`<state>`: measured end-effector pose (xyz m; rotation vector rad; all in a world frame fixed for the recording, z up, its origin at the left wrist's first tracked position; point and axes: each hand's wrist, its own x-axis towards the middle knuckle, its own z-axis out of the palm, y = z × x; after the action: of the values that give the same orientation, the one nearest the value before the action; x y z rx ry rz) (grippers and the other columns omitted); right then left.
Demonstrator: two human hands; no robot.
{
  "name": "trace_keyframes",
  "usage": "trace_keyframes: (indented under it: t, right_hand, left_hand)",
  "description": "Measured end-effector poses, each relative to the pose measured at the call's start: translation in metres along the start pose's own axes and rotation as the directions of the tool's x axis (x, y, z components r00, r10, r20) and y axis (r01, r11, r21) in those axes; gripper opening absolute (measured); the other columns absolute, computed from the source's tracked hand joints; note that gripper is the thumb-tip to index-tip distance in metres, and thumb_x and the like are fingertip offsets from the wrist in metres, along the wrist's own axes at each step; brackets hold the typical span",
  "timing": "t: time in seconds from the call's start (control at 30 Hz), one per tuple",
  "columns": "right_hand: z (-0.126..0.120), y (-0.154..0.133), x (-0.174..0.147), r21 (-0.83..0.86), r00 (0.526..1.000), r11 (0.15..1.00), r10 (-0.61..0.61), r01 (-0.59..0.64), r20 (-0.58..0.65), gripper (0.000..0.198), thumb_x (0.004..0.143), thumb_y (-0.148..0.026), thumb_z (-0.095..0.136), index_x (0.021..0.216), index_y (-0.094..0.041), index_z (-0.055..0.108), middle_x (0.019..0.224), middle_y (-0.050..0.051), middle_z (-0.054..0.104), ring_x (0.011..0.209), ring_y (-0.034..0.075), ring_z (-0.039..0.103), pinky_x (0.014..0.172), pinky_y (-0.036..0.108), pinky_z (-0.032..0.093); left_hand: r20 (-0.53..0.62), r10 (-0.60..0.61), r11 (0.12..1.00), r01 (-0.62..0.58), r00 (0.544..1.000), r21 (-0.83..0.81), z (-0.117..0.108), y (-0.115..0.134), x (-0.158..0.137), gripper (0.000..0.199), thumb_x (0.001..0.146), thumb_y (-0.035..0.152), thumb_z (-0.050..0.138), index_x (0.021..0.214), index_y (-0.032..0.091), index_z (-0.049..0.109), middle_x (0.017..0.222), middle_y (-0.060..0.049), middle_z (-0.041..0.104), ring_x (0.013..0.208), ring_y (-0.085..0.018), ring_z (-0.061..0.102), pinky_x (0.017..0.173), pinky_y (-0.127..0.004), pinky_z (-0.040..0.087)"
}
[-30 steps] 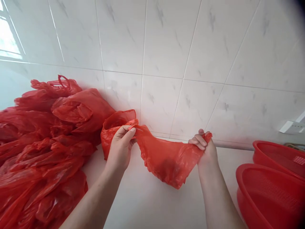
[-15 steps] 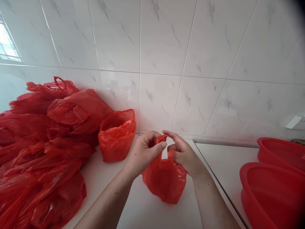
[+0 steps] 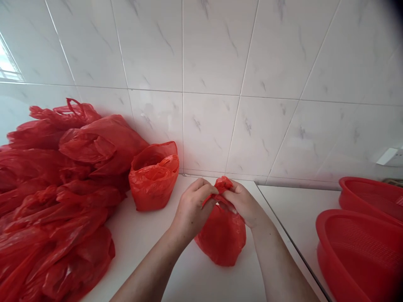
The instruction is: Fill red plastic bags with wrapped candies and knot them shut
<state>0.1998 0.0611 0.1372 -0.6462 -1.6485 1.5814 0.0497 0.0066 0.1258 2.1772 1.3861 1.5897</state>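
Observation:
A small red plastic bag (image 3: 222, 239) rests on the white tabletop (image 3: 192, 281), its handles gathered at the top. My left hand (image 3: 197, 205) pinches one handle from the left. From the right, my right hand (image 3: 241, 201) grips the other handle, and a crumpled red end sticks up between the two hands. The handles cross over each other there; whether they form a knot I cannot tell. Another red plastic bag (image 3: 154, 184) stands open-topped by the wall, left of my hands and apart from them.
A large heap of red plastic bags (image 3: 72, 188) covers the left side. Two red plastic baskets (image 3: 330, 222) stand at the right, past a seam between tabletops. Behind everything rises a white tiled wall (image 3: 210, 121) with a white socket box (image 3: 392, 157) at far right.
My hands have come together over the bag, and the right fingers, formerly spread, now close on plastic. The two handles, apart before, are now crossed.

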Motion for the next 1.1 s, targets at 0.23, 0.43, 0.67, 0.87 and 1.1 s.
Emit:
trace_keyframes:
  t: [0.23,0.43,0.67,0.87,1.1]
  right_hand:
    - [-0.009,0.010,0.002,0.183,0.992,0.982,0.019,-0.042,0.127,0.027,0.087,-0.040,0.051,0.103,-0.020,0.059,0.075,0.004,0.067,0.052,0.013,0.057,0.055,0.027,0.046]
    - [-0.014,0.008,0.000,0.127,0.988,0.992,0.002,-0.021,0.153,0.026,0.085,-0.041,0.058,0.091,-0.018,0.068,0.070,0.000,0.060,0.054,0.009,0.051,0.065,0.029,0.047]
    - [-0.004,-0.006,-0.006,-0.411,0.996,0.909,0.040,-0.071,-0.083,0.036,0.076,-0.027,0.063,0.112,-0.028,0.058,0.078,-0.004,0.056,0.075,0.012,0.055,0.067,0.026,0.043]
    - [-0.002,0.012,0.007,-0.611,0.943,0.775,-0.058,-0.164,-0.326,0.019,0.078,-0.026,0.047,0.085,-0.027,0.064,0.061,-0.005,0.054,0.053,0.011,0.046,0.049,0.025,0.033]
    - [-0.015,0.011,0.006,-0.210,0.993,0.976,0.041,-0.063,-0.110,0.030,0.077,-0.023,0.051,0.103,-0.023,0.066,0.090,0.001,0.067,0.078,0.015,0.060,0.073,0.030,0.045]
  left_hand:
    - [0.035,-0.354,0.872,0.343,0.935,-0.349,0.001,-0.012,-0.002,0.009,0.084,0.022,0.051,0.076,0.020,0.053,0.113,-0.006,0.060,0.114,-0.022,0.051,0.089,-0.033,0.042]
    - [0.182,-0.464,0.771,0.497,0.867,-0.399,0.003,-0.016,-0.004,0.013,0.087,0.030,0.047,0.077,0.021,0.046,0.069,0.004,0.055,0.059,-0.010,0.048,0.054,-0.021,0.036]
    - [0.080,-0.492,0.812,0.490,0.867,-0.315,0.005,-0.014,-0.004,0.008,0.082,0.024,0.049,0.076,0.022,0.044,0.062,0.007,0.044,0.054,-0.008,0.038,0.049,-0.020,0.029]
    - [0.108,-0.382,0.915,0.392,0.918,-0.098,0.007,-0.009,-0.006,0.008,0.079,0.019,0.050,0.073,0.022,0.049,0.062,0.007,0.047,0.058,-0.009,0.040,0.052,-0.019,0.031]
    - [0.106,-0.245,0.965,0.232,0.964,0.120,0.012,-0.021,-0.008,0.014,0.078,0.011,0.049,0.076,0.023,0.055,0.076,0.006,0.061,0.067,-0.010,0.050,0.060,-0.022,0.036]
